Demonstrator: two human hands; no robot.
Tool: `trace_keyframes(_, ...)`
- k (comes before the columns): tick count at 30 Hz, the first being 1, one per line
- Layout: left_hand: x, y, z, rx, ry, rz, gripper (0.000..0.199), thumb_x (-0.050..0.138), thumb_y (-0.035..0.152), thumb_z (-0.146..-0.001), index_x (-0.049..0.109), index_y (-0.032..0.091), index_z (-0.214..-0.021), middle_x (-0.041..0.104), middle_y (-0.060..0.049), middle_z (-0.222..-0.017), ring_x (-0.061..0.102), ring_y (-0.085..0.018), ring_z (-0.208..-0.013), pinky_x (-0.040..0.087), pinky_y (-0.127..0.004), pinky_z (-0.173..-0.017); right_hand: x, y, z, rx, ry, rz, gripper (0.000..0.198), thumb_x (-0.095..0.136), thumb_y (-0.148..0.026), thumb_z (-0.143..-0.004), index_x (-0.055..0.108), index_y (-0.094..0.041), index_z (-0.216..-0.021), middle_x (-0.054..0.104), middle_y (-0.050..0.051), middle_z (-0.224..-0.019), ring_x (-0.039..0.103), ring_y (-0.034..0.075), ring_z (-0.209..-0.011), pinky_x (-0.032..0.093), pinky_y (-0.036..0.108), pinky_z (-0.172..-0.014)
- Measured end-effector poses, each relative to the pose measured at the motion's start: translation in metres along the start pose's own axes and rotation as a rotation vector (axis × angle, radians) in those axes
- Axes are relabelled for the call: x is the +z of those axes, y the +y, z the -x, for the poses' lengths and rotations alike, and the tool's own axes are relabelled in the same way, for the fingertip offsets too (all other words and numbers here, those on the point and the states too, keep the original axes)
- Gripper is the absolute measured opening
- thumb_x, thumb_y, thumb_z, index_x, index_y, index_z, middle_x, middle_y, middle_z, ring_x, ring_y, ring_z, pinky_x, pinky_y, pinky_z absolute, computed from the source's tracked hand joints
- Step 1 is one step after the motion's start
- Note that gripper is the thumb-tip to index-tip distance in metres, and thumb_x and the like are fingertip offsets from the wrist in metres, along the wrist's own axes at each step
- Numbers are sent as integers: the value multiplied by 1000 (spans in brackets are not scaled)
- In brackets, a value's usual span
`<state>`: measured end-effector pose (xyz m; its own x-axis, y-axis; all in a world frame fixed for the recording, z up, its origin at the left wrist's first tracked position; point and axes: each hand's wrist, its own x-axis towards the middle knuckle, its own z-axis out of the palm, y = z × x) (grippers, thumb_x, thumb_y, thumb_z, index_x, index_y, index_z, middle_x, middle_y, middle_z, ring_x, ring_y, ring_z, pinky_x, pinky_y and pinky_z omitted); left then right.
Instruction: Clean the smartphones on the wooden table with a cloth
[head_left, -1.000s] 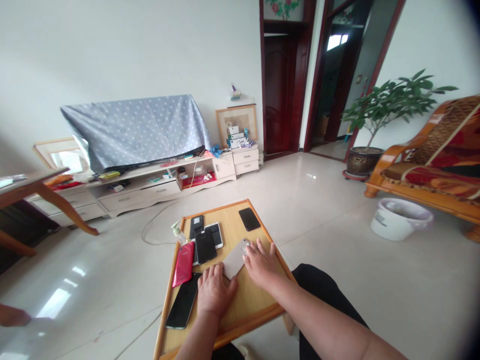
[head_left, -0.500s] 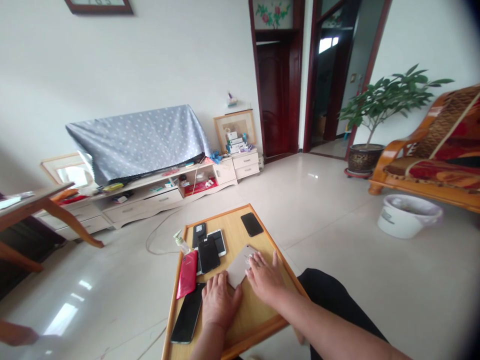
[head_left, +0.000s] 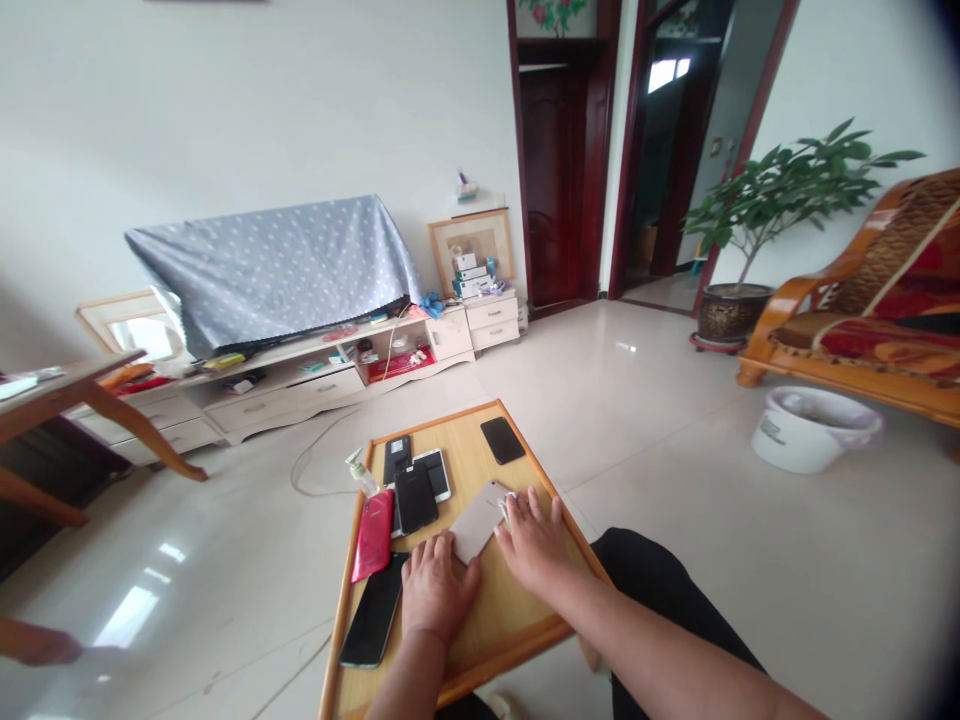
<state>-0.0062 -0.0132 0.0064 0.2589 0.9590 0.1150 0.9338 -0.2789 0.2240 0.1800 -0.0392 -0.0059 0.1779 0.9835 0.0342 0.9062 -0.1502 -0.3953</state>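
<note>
Both grips lay flat and open, clasping nothing: the left hand [head_left: 437,592] pressed the near end of a slim, pale-gold, face-down phone [head_left: 478,520], and the right hand [head_left: 532,535] touched its far edge. Rigid, slick and likely light, the phone looked best pinched by its long edges. It lay mid-tabletop [head_left: 517,610]. Far right, a white plastic basin [head_left: 810,432] stood on the floor, contents unclear.

Left hand [head_left: 437,592] and right hand [head_left: 534,541] lie flat, fingers spread
</note>
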Motion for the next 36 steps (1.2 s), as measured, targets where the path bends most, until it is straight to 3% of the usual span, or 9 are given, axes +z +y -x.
trace_keyframes(7,4,-3,-2,18,12,-9,39,58,43,-86,57,24,-120,64,-8,-128,51,-27,-124,36,-39,-98,18,-27,45,-203,-52,-48,66,20,-55,-102,33,-20,-156,33,9,-161,4,30,-154,-11,59,-119)
trace_keyframes(15,-1,5,0,4,34,-11,38,58,42,-86,57,24,-119,65,-7,-125,53,-26,-121,36,-39,-98,0,-8,8,-17,-50,3,71,19,-60,-101,30,-17,-157,29,12,-162,0,33,-153,-9,65,-117)
trace_keyframes(22,4,0,-2,19,31,-4,39,59,40,-85,57,24,-120,64,-6,-126,52,-26,-121,36,-38,-97,4,-20,25,-257,-67,-44,69,10,-61,-102,31,-23,-156,30,9,-162,8,28,-154,-16,63,-116)
trace_keyframes(29,10,-2,-3,32,56,-4,39,57,44,-86,56,24,-120,64,-6,-125,52,-26,-119,35,-39,-97,-15,-1,-6,-51,-76,6,68,16,-59,-103,35,-19,-155,28,12,-162,2,32,-153,-12,68,-115)
trace_keyframes(36,13,-8,-6,33,6,6,42,58,39,-85,55,25,-125,62,-6,-130,51,-26,-121,35,-38,-98,-5,-25,27,-358,-101,-96,65,14,-61,-103,37,-27,-153,36,8,-159,17,27,-152,-17,63,-116)
